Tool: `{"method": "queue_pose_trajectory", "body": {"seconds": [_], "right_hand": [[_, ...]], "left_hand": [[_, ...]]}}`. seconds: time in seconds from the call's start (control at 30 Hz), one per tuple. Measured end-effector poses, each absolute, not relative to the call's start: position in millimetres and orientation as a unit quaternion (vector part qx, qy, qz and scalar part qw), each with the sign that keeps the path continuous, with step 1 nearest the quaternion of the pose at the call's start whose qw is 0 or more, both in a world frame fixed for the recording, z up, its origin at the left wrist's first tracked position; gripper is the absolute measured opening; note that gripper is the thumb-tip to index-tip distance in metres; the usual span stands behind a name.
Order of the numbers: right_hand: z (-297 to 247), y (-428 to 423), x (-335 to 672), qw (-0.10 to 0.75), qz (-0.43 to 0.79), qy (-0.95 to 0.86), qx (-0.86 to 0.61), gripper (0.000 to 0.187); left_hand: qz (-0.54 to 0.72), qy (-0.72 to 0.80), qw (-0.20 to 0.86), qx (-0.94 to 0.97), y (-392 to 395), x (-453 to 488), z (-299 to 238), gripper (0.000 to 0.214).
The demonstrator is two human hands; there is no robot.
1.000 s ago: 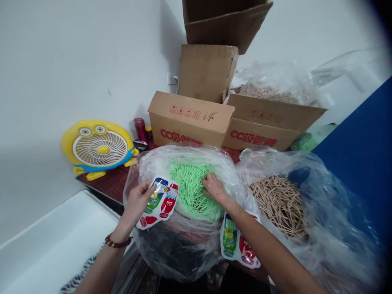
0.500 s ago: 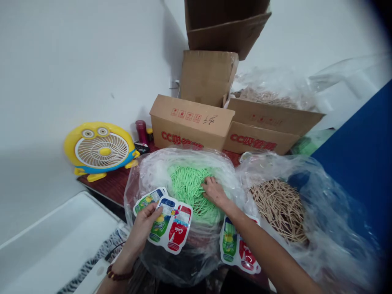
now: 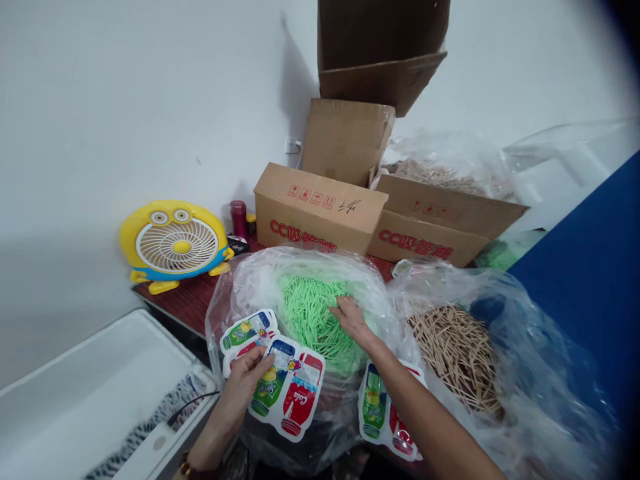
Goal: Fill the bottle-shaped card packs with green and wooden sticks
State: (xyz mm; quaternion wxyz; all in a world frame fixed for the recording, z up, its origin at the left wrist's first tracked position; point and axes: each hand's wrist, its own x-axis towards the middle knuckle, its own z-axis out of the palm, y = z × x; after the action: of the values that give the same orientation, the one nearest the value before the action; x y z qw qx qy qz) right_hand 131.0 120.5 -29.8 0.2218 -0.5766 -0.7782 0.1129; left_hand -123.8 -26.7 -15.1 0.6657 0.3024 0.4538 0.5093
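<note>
While pinching glossy bottle-printed pouch [image 3: 290, 400] in left hand [image 3: 244, 385], rests right hand [image 3: 350, 319], grip unclear, on green sticks [image 3: 306, 305] filling clear plastic bag [image 3: 249, 280].

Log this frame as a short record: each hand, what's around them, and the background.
Left hand: grips printed pouch by its edge
Right hand: on green straws, grip unclear
Nearby: clear bag round the green straws; second pouch; third pouch under right forearm; brown straws, bagged
Background: yellow fan, cardboard boxes
</note>
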Motion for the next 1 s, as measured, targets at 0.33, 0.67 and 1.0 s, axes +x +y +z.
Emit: {"method": "queue_pose_trajectory", "body": {"seconds": [0.33, 0.67, 1.0], "right_hand": [[-39.7, 111.1, 123.4, 0.357, 0.261, -0.682, -0.582, 0.019], [-25.5, 92.7, 110.6, 0.436, 0.313, -0.631, -0.56, 0.028], [-37.4, 51.8, 84.8, 0.488, 0.417, -0.547, -0.537, 0.031]], "left_hand": [[0.528, 0.433, 0.682, 0.262, -30.1, -123.2, -17.1, 0.024], [0.528, 0.421, 0.69, 0.26, -34.3, -124.3, -18.0, 0.025], [0.512, 0.437, 0.683, 0.284, -39.5, -123.0, -15.5, 0.025]]}}
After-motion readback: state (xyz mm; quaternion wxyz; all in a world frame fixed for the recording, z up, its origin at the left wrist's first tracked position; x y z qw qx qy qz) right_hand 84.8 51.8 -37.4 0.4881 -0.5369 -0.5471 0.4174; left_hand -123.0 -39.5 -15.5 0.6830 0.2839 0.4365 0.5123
